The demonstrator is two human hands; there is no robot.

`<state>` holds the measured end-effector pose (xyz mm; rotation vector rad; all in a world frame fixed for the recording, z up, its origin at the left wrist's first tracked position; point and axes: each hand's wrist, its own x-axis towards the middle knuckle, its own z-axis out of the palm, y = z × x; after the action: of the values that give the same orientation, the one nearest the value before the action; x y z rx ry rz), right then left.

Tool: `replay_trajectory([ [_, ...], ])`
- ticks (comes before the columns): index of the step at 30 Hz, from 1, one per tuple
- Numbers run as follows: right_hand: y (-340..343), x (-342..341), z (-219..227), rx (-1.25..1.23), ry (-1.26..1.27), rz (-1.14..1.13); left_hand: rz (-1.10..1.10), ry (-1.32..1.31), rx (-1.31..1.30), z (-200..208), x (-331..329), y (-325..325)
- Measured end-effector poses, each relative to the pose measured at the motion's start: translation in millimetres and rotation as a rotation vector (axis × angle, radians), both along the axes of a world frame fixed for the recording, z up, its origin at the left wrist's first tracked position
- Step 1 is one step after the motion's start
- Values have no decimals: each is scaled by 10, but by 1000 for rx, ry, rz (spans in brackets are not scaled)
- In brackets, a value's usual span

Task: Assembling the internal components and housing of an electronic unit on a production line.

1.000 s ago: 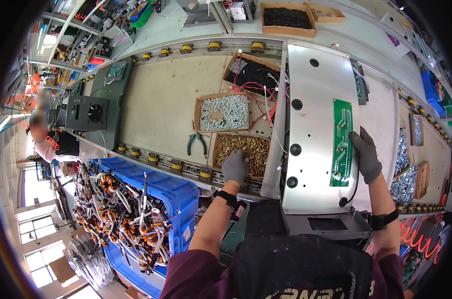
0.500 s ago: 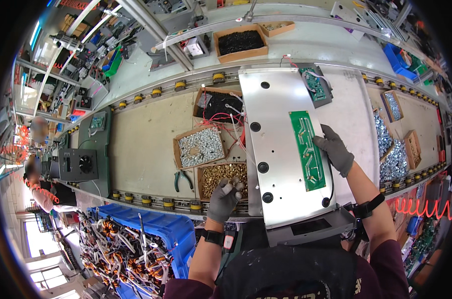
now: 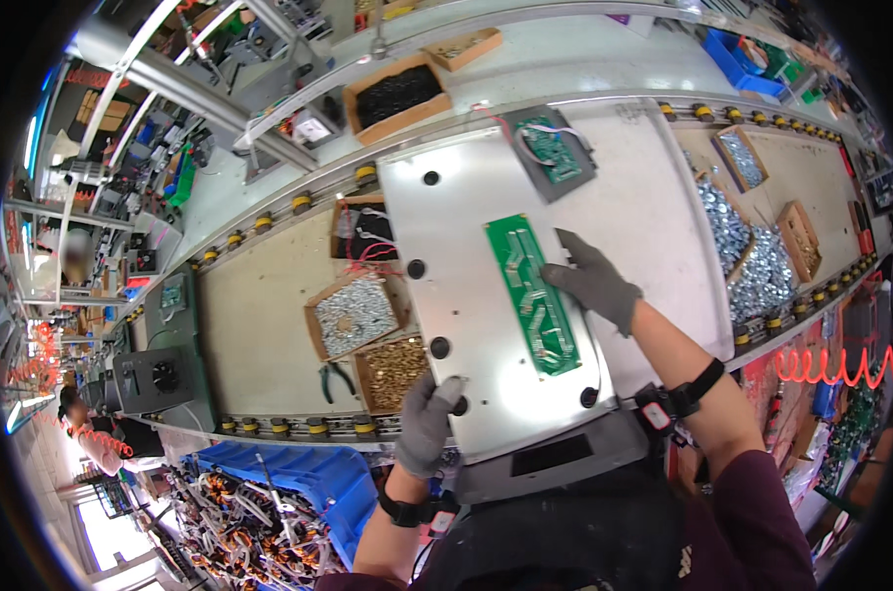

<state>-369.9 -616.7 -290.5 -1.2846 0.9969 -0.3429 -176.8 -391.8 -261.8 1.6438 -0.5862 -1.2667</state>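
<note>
A silver metal housing (image 3: pixel 456 231) with black rubber feet and a dark grey front panel (image 3: pixel 555 459) lies in front of me, slightly tilted. On its top rests a long green circuit board (image 3: pixel 533 295), its solder traces facing up. My right hand (image 3: pixel 599 284), in a grey glove, is closed at the housing's right edge, with the thumb on the board's edge. My left hand (image 3: pixel 427 424), also gloved, closes on the housing's lower left edge, thumb beside a rubber foot (image 3: pixel 457 405). The fingers under both edges are partly hidden.
Left of the housing stand boxes of brass-coloured fasteners (image 3: pixel 387 369) and silver screws (image 3: pixel 353 313), near dark pliers (image 3: pixel 338 382). A blue crate (image 3: pixel 298 468) of wired coils is at lower left. Silver hardware (image 3: pixel 761 266) lies at right. A board in a grey tray (image 3: pixel 555 153) sits behind.
My left hand has left the box of brass-coloured fasteners and come to the housing's lower left edge. The view has turned, shifting the housing leftward in it. My right hand stays by the board.
</note>
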Motion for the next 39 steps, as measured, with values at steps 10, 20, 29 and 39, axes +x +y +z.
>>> replay_trajectory([
  [10, 657, -2711, 33, -452, 556, -490, 214, -83, -94, -188, -381, -50],
  [20, 1868, -6281, -924, -1157, 1191, 1113, -91, -185, 153, 72, -1294, -640],
  [29, 1301, -5288, -339, -543, 1143, 880, -277, 1, 140, 74, -1819, -1108],
  [39, 1510, -3369, 605, -300, 677, 440, 25, 639, -116, -468, -1959, -693],
])
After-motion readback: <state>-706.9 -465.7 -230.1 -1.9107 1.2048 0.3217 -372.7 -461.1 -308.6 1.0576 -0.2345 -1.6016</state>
